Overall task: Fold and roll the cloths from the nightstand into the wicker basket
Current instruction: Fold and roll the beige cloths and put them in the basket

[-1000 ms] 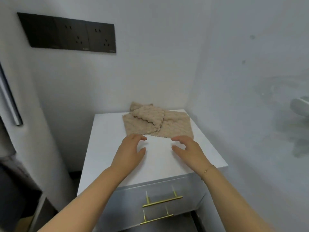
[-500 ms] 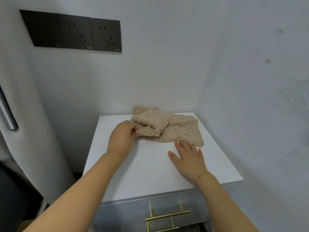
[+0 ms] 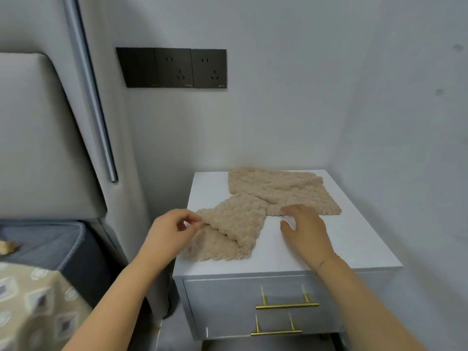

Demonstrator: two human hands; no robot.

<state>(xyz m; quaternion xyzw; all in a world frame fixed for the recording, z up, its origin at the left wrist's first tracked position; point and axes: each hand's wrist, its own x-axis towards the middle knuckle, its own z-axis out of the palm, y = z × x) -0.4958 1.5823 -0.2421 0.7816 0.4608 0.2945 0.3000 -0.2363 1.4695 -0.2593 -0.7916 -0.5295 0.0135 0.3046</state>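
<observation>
Two beige fluffy cloths lie on the white nightstand [image 3: 329, 249]. The near cloth [image 3: 233, 229] sits partly folded at the front left, and my left hand [image 3: 169, 231] pinches its left corner between thumb and fingers. The far cloth [image 3: 283, 188] is spread flat at the back. My right hand [image 3: 304, 229] hovers with relaxed, spread fingers just right of the near cloth, its fingertips at the far cloth's front edge. No wicker basket is in view.
The nightstand has two drawers with gold handles [image 3: 286, 305] and stands in a corner between grey walls. A padded grey headboard [image 3: 38, 138] and a bed with a patterned cover [image 3: 30, 300] are at the left. A black socket panel [image 3: 172, 68] is on the wall.
My left hand has pulled the top cloth off the pile toward the front left of the nightstand. My right hand lifted off the tabletop. The view swung left, showing the bed.
</observation>
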